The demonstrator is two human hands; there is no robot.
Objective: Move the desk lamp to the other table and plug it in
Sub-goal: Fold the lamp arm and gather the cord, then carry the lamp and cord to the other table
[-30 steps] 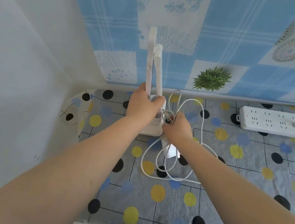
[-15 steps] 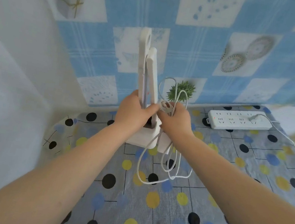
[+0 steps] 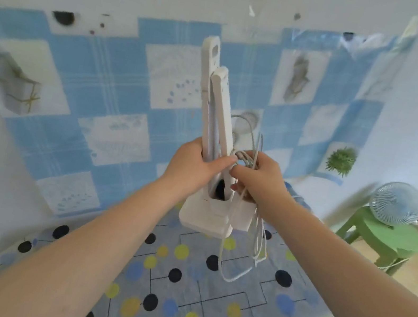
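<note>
The white folded desk lamp hangs in the air above the dotted table, its two arms pointing up and its square base well off the cloth. My left hand grips the lower part of the lamp's arms. My right hand holds the bunched white cord beside the lamp. Loops of that cord dangle below my right hand, clear of the table. The plug is hidden.
A green stool stands on the wooden floor to the right, with a small pale blue fan on it. A blue patterned sheet covers the wall behind the table. A white wall closes the left side.
Both hands have lifted the lamp and cord higher off the table. The view has swung up and right; the power strip has left the frame and the stool with the fan has come in.
</note>
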